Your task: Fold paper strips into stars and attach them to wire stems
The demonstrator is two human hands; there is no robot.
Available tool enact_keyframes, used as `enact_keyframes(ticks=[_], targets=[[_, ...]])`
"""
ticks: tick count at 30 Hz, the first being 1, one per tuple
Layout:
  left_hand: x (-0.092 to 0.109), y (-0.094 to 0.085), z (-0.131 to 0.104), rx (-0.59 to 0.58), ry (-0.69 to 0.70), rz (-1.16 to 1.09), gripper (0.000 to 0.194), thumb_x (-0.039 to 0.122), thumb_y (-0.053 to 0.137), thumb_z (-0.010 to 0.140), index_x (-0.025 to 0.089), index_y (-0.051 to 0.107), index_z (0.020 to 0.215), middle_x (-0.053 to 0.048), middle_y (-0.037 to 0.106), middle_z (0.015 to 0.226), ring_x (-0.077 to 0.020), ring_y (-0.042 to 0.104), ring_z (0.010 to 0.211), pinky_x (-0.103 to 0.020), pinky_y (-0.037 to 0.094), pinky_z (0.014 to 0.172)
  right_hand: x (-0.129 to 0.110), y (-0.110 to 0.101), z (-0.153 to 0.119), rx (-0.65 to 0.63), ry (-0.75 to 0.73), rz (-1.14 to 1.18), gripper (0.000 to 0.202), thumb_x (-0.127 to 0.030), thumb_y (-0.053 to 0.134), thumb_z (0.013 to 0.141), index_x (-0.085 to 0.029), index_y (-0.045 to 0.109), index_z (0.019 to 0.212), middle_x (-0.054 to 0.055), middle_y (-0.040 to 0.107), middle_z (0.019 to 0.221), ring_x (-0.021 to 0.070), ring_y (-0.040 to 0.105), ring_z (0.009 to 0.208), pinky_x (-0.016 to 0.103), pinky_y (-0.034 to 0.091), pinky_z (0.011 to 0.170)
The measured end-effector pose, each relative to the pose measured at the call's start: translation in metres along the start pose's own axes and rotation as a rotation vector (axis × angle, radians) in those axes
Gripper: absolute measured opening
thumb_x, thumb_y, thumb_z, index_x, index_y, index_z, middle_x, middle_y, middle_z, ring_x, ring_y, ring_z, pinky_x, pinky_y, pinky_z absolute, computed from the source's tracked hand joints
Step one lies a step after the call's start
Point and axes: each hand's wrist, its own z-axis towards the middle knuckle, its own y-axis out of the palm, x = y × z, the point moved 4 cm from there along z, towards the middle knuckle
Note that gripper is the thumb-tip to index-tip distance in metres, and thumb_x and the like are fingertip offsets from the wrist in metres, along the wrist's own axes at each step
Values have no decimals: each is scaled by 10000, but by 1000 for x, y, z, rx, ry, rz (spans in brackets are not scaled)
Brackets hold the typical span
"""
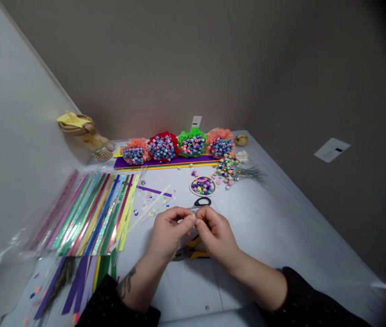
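Observation:
My left hand (170, 229) and my right hand (218, 231) meet over the middle of the table, fingertips nearly touching. Both are closed in a pinch around something small and pale, too small to name. Beneath them lie pliers with yellow and black handles (197, 254), partly hidden. Scissors with black handles (202, 202) rest just beyond my fingertips. Farther back, a round dish (190, 187) holds many small colourful paper stars (202, 185).
Shiny paper strips (94, 213) in clear plastic cover the left side. Star bouquets in ruffled paper (162, 146) line the back. Thin wires (252, 174) with stars lie right of the dish. A basket (77, 125) and glass jar (103, 152) stand back left.

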Motion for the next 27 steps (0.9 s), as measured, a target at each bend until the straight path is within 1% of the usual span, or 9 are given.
enact_keyframes(ticks=[3, 7, 12, 15, 18, 20, 22, 25, 27], targets=[[0, -1, 2, 20, 3, -54, 118, 234, 741, 642, 133, 691, 679, 22, 612, 567, -54, 481, 450, -166, 387, 456, 9, 4, 5, -49, 121, 211, 208, -326, 555, 794, -199, 444, 673, -67, 387, 538, 84, 321, 481, 217, 268, 463], [0, -6, 6, 56, 7, -165, 163, 261, 759, 636, 138, 696, 722, 19, 634, 608, -38, 466, 449, -157, 384, 460, 17, 13, 10, -172, 264, 471, 243, -401, 606, 778, -189, 495, 735, -62, 471, 542, 69, 366, 431, 191, 284, 416], [0, -6, 6, 22, 20, -149, 158, 263, 754, 659, 140, 693, 737, 14, 639, 624, -46, 484, 466, -167, 403, 480, 15, 14, 10, -193, 327, 614, 234, -326, 671, 714, -179, 495, 670, -48, 528, 517, 59, 409, 402, 173, 310, 395], [0, -5, 5, -18, 29, -114, 133, 254, 737, 679, 140, 698, 736, 10, 643, 626, -50, 493, 476, -168, 409, 489, 11, 13, 9, -200, 398, 756, 219, -273, 679, 677, -177, 487, 635, -75, 463, 436, 36, 315, 350, 157, 224, 353], [0, -5, 4, -47, 36, -88, 118, 248, 730, 681, 139, 697, 713, 13, 633, 597, -54, 500, 477, -166, 411, 490, 8, 16, 7, -323, 534, 868, 215, -249, 672, 646, -186, 467, 629, -110, 371, 388, 21, 178, 325, 156, 125, 328], [-1, -6, 4, -42, 44, -63, 112, 245, 728, 680, 141, 693, 701, 16, 629, 589, -57, 506, 476, -166, 414, 489, 7, 17, 5, -379, 592, 857, 217, -268, 648, 641, -202, 441, 635, -126, 315, 386, 27, 131, 325, 166, 102, 322], [-3, -6, 4, -15, 46, -48, 109, 241, 730, 675, 143, 685, 690, 19, 628, 595, -56, 506, 472, -163, 410, 476, 7, 12, 6, -287, 489, 706, 194, -283, 604, 664, -209, 427, 633, -122, 290, 404, 40, 150, 337, 179, 131, 336], [-5, -4, 2, 17, 28, -81, 110, 226, 736, 657, 145, 662, 651, 35, 604, 576, -47, 488, 447, -154, 388, 448, -3, -5, 8, -4, 86, 209, 135, -233, 555, 717, -195, 465, 625, -81, 364, 469, 65, 298, 413, 205, 243, 422], [-4, -2, 2, 14, 12, -113, 117, 215, 735, 648, 143, 646, 623, 44, 582, 546, -41, 474, 431, -151, 376, 442, -13, -11, 6, 75, -161, -80, 108, -191, 533, 740, -183, 506, 636, -49, 441, 526, 82, 386, 483, 227, 296, 496]])
